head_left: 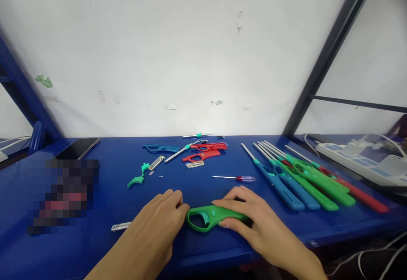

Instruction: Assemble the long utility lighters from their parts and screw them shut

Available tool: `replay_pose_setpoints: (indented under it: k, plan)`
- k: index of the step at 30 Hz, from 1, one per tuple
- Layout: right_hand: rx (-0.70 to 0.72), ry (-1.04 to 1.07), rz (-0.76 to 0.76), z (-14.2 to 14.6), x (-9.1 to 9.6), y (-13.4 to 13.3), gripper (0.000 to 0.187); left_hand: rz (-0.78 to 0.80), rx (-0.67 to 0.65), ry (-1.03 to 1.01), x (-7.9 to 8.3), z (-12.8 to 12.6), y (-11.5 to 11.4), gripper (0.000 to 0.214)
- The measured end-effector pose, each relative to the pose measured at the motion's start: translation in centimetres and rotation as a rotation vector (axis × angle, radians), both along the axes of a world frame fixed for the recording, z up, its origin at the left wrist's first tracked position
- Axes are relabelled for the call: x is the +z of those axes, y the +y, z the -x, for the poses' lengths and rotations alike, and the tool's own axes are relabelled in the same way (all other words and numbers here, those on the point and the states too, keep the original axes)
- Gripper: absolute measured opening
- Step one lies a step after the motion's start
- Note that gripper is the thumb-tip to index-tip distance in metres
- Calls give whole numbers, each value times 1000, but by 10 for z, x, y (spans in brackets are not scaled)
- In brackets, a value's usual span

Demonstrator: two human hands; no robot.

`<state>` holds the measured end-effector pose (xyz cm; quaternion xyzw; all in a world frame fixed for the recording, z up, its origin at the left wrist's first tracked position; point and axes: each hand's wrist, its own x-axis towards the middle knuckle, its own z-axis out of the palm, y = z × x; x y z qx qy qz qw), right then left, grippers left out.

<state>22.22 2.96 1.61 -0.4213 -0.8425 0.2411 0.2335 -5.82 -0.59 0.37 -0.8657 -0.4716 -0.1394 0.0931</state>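
Observation:
A green long-nosed gas lighter with a teal trigger lies low over the front of the blue table. My right hand grips its handle from the right, thumb on the near side and fingers on the far side. My left hand is closed at the lighter's front end, by the trigger loop. A slotted metal tube tip shows to the left, partly hidden behind my left forearm; the link between it and the lighter is covered by my hand. Beyond my hands lies a screwdriver with a purple handle.
Several finished-looking lighters lie in a row at right. Behind my hands are red casing halves, a blue casing half, teal pieces, clear fuel tanks and metal rods. A phone and a power strip flank them.

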Motion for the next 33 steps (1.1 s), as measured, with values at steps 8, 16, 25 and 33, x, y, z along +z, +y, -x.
replay_pose_setpoints:
  k: [8,16,25,33]
  plan:
    - [-57,145,42,-1,-4,-4,44,54,30,35,10,1,-4,47]
    - [3,162,-49,8,1,-6,14,79,-57,59,25,-13,3,56]
    - [22,170,-208,4,-9,-8,17,-118,-132,37,17,-22,4,42]
    - [29,165,-212,5,-8,-11,12,-117,-246,-115,19,-30,14,25]
